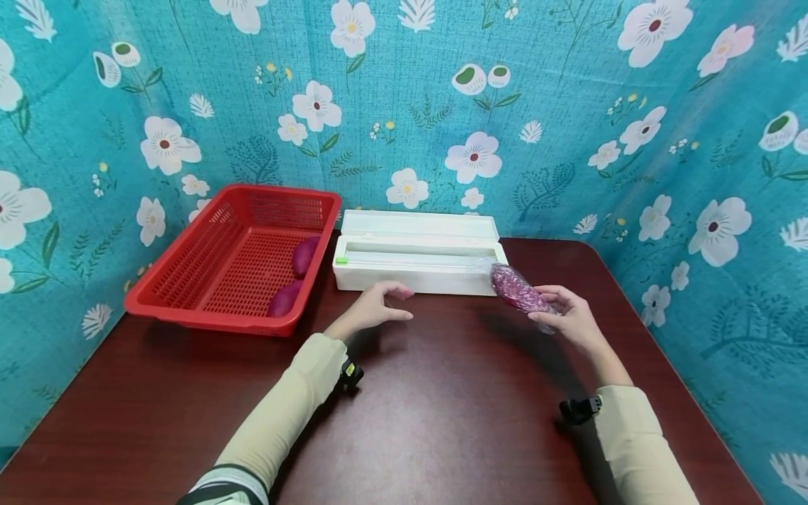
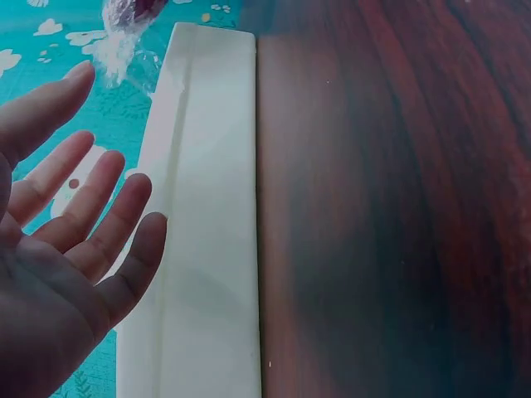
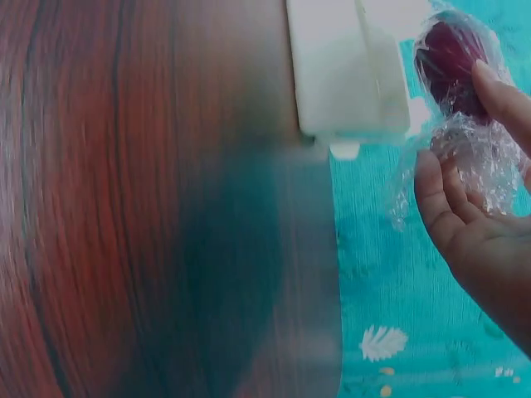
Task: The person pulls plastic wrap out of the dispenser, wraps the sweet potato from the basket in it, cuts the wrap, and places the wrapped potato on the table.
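Note:
My right hand point(image 1: 571, 319) pinches one end of a purple sweet potato point(image 1: 519, 289) wrapped in cling film, held tilted above the table near the right end of a white cling film dispenser point(image 1: 416, 278). In the right wrist view, crumpled clear film point(image 3: 477, 157) bunches between the thumb and fingers. The dispenser's lid point(image 1: 419, 224) stands raised, and a green slider point(image 1: 341, 261) sits at its left end. My left hand point(image 1: 377, 305) is empty in front of the dispenser, its fingers spread and loosely bent; in the left wrist view the palm point(image 2: 50, 282) shows.
A red plastic basket point(image 1: 208, 321) stands left of the dispenser, with two purple sweet potatoes point(image 1: 285, 299) along its right side. All sit on a dark brown wooden table point(image 1: 416, 421). Blue flowered cloth point(image 1: 404, 105) hangs behind and at both sides.

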`<state>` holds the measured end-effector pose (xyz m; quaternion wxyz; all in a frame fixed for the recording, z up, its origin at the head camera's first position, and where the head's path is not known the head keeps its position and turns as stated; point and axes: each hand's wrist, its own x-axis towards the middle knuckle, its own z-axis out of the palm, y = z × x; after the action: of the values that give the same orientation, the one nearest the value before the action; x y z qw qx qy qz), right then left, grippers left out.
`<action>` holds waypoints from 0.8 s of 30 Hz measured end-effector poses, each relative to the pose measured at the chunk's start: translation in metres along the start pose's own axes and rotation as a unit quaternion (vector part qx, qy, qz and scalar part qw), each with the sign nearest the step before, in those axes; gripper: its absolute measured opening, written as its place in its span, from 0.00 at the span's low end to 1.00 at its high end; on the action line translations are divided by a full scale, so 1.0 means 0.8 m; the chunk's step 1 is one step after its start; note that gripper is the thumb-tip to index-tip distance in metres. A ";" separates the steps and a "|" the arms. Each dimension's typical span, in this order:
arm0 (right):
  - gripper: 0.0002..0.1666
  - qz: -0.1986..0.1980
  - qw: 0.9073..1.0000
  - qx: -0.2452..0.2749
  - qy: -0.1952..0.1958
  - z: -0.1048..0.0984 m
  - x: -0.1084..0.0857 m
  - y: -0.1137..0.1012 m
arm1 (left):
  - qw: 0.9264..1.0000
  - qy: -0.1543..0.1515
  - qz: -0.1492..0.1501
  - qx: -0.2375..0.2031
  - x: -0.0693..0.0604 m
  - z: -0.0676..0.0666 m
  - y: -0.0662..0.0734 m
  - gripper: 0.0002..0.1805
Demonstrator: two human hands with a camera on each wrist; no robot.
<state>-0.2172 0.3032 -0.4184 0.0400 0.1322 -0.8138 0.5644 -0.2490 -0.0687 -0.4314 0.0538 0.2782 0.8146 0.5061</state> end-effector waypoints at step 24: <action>0.24 0.168 0.968 0.054 0.179 -0.016 0.012 0.057 | 0.998 -0.048 -0.020 0.040 -0.005 0.012 -0.002 0.23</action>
<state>-0.2389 0.3280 -0.4531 0.0831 -0.1075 -0.7721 0.6208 -0.2431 -0.0634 -0.4384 0.0916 0.2873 0.8360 0.4585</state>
